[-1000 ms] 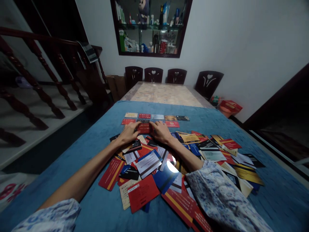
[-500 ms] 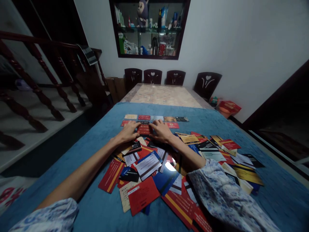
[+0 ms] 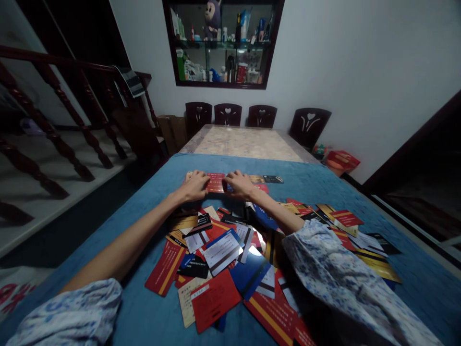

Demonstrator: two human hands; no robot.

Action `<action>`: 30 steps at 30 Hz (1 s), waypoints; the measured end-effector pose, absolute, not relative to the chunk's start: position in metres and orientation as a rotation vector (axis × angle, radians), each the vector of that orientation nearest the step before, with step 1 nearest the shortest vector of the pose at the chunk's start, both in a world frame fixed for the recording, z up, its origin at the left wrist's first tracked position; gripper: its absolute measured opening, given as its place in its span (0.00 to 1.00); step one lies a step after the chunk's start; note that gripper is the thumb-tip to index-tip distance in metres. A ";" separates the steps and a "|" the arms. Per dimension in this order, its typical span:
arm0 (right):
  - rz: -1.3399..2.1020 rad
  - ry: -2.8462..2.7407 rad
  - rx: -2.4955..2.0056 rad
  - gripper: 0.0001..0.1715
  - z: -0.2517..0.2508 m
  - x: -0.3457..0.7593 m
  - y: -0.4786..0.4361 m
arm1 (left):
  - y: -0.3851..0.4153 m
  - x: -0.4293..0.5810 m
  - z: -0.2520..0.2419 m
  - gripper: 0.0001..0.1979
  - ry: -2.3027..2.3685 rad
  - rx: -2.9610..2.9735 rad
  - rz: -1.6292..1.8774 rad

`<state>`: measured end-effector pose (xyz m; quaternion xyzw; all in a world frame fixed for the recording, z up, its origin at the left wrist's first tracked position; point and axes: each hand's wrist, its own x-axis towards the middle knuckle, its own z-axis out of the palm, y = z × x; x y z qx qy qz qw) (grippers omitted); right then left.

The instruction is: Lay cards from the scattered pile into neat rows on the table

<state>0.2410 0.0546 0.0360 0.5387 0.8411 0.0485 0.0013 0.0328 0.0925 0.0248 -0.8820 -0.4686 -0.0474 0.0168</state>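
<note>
- Red card: farther from the loose pile than a second ago, now among the laid-out cards; its placing looks unfinished
- Left hand: fingers pinching its left edge
- Right hand: fingers pinching its right edge
- Blue cloth: beneath the cards

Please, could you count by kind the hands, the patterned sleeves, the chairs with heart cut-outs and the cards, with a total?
Hands: 2 (left hand, right hand)
Sleeves: 2
Chairs with heart cut-outs: 4
Cards: overlapping, no exact count possible
Total without cards: 8
</note>
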 end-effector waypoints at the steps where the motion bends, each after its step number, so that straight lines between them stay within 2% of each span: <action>1: 0.146 2.642 1.689 0.19 0.037 0.241 0.057 | 0.095 0.033 0.026 0.24 -1.454 -2.738 -0.146; 13: 0.147 2.685 1.680 0.19 0.032 0.242 0.110 | 0.133 0.039 0.038 0.20 -1.484 -2.715 -0.025; 30: 0.078 2.545 1.731 0.23 0.027 0.239 0.138 | 0.183 0.052 0.016 0.18 -1.501 -2.718 0.083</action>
